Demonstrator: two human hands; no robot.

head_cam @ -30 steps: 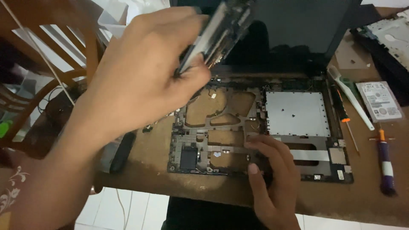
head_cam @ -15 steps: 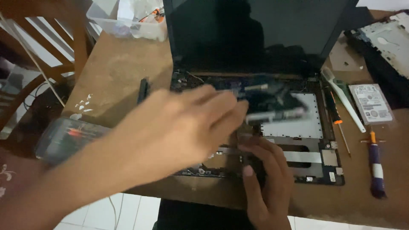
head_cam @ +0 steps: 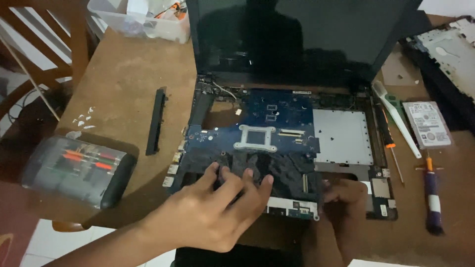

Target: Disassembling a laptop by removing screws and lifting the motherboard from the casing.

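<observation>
Blue board (head_cam: 257,133): lies in the open laptop (head_cam: 346,143), 12 o'clock from my hands.
Left hand (head_cam: 217,207): fingers spread flat, pressing on it.
Right hand (head_cam: 346,198): curled at its edge; grip unclear.

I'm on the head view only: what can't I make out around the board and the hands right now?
- Near edge of the blue circuit board: covered by the left hand.
- Right hand: in shadow at the board's corner, its grip unclear.
- Clear plastic box: cut off by the top edge.
- Tools in the screwdriver case: blurred behind its lid.
</observation>
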